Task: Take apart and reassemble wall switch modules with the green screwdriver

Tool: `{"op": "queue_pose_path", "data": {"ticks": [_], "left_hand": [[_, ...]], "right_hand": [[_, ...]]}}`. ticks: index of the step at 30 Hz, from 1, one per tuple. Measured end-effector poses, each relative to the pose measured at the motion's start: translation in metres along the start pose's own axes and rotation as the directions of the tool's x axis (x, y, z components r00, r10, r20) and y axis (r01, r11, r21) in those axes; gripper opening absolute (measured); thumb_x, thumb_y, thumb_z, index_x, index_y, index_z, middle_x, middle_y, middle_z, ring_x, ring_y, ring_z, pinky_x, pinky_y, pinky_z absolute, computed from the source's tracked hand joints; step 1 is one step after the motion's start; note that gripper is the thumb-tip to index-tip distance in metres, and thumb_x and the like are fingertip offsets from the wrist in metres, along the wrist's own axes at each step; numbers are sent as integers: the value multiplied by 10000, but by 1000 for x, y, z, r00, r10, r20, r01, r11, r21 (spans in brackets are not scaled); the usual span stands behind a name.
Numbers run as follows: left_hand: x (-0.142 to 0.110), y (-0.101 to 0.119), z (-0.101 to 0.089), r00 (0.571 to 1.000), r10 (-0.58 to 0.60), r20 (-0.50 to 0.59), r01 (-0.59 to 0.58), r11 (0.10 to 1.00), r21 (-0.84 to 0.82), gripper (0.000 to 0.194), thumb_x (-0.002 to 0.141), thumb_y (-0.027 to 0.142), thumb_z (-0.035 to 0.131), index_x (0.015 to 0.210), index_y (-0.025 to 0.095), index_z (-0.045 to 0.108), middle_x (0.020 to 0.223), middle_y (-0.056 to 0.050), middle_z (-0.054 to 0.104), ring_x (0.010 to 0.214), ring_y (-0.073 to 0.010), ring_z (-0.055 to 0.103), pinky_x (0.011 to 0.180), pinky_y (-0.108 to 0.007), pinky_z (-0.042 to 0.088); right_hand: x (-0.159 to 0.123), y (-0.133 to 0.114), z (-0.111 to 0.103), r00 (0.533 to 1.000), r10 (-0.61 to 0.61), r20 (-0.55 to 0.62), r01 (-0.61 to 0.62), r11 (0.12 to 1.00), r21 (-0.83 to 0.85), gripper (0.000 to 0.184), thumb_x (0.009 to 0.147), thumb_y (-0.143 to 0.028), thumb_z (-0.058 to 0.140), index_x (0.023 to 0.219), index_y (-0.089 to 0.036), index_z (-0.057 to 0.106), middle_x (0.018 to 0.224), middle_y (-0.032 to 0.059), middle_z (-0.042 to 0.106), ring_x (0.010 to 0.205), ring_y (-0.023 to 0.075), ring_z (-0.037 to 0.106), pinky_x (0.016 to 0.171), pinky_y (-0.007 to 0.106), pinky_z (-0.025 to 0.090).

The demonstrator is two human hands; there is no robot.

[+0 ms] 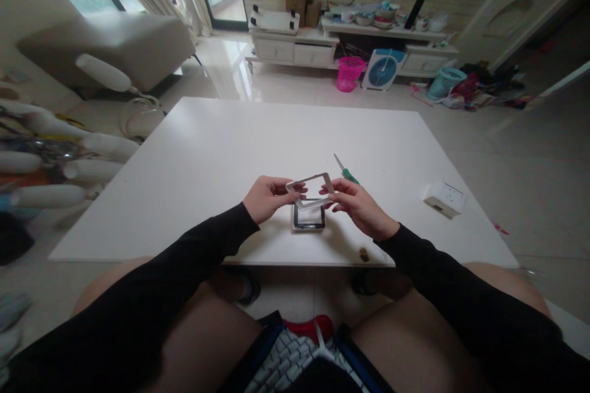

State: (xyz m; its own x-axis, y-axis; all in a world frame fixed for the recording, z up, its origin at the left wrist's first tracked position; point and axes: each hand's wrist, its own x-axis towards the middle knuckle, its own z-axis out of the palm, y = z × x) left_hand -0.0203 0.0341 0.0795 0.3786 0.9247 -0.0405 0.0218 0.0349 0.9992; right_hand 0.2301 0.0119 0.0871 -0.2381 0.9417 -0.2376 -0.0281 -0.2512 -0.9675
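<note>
White frame [315, 203]: gripping opposite sides with left hand [271, 198] and right hand [357, 204], likely for steadiness above black-rimmed unit [309, 226].

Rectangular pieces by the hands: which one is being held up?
The open white frame, gripped by the fingers of the left hand and right hand. The dark-rimmed piece rests below it on the table.

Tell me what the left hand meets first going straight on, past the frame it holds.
Left hand likely meets the right hand, gripping the opposite side of the white frame; exact depth alignment is unclear.
</note>
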Motion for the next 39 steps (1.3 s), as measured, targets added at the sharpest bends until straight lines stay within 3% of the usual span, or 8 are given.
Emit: {"op": "queue_pose_path", "data": {"ticks": [2,4,8,12,17,23,29,39], "left_hand": [[-3,2,-2,984,177,-19,-169,963,211,300,841,360,824,1055,150,843,1050,-135,840,993,-283,805,967,-443,649],[-5,3,-4,948,306,86,-314,857,408,243,883,311,754,1079,206,852,1104,-116,838,1028,-261,795,997,-416,631],[-9,1,-5,887,333,321,-461,689,559,278,943,282,664,1167,284,828,1261,-94,803,1151,-242,764,1061,-410,596],[-10,-4,-2,879,278,387,-468,657,591,306,979,268,609,1210,288,809,1339,-89,771,1253,-255,731,1128,-445,558],[-11,-9,3,887,223,405,-446,639,627,317,1005,269,589,1258,289,779,1364,-80,760,1312,-255,697,1154,-425,534],[-6,-10,5,818,267,510,-570,499,653,512,908,351,726,1394,218,634,1468,-156,655,1356,-335,616,1158,-496,500],[-4,-24,6,916,135,378,-396,457,796,727,719,433,867,1294,143,530,1304,-197,604,1201,-368,614,1009,-499,562],[-4,-32,11,930,-85,359,-306,363,880,804,763,370,852,1428,151,456,1369,-181,584,1254,-366,611,1048,-468,527]], "right_hand": [[2,-1,-3,1000,-25,-3,25,1000,-17,261,717,-305,782,964,-240,727,1117,29,761,961,190,699,747,291,539],[4,-1,-6,1000,-26,14,25,999,36,238,748,-340,744,962,-235,728,1123,45,753,1064,212,685,860,337,551],[5,1,-9,991,-39,131,46,998,-50,373,766,-459,815,1027,-210,720,1137,76,738,1099,236,677,1011,424,528],[2,3,-10,966,-71,247,157,924,-349,584,678,-415,938,1166,-218,683,1193,83,715,1125,260,669,1019,471,540],[-4,2,-9,910,-193,367,371,772,-516,605,741,-422,922,1253,-239,657,1252,86,715,1147,268,678,1014,464,551],[3,16,-14,853,-341,396,523,563,-641,707,744,-362,913,1367,-249,598,1333,125,661,1249,340,621,1103,537,498],[13,39,-12,829,-310,465,558,437,-705,869,703,-298,937,1467,-257,524,1379,137,628,1241,358,592,1090,551,487],[20,57,-4,830,-281,482,558,392,-732,896,700,-236,939,1491,-283,520,1435,134,596,1308,362,540,1087,556,472]]}}
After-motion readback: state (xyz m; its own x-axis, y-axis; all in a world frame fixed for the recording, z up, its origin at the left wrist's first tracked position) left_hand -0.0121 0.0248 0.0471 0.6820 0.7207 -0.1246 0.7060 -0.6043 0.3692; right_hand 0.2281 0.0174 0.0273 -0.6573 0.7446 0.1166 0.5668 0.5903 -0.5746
